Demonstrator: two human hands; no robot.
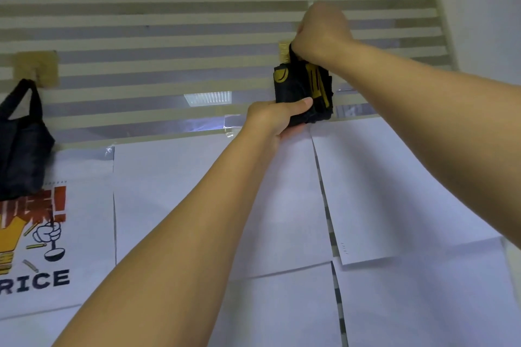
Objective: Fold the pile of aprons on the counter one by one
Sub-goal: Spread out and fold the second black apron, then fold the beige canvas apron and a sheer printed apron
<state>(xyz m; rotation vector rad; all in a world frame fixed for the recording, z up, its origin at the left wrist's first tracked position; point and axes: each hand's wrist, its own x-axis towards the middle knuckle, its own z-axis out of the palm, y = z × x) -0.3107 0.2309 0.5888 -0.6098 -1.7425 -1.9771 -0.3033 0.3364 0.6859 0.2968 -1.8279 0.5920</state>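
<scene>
Storage looks like our step: the folded apron [303,87], black with yellow print, is up against the striped blind [141,36]. Our right hand [321,34] is clenched round its strap by the tan hook [284,51], and our left hand [277,115] grips the bundle from below. Next, we judge, the loop must seat on that hook before either hand lets go. No container shows — only a second dark bundle [22,144] hanging from the left hook [36,67].

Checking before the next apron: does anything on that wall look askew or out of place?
Yes. The white sheet below the folded apron hangs tilted, its lower edge slanting up to the right. The left hand and right hand grip the apron; nothing looks torn or spilled.
</scene>
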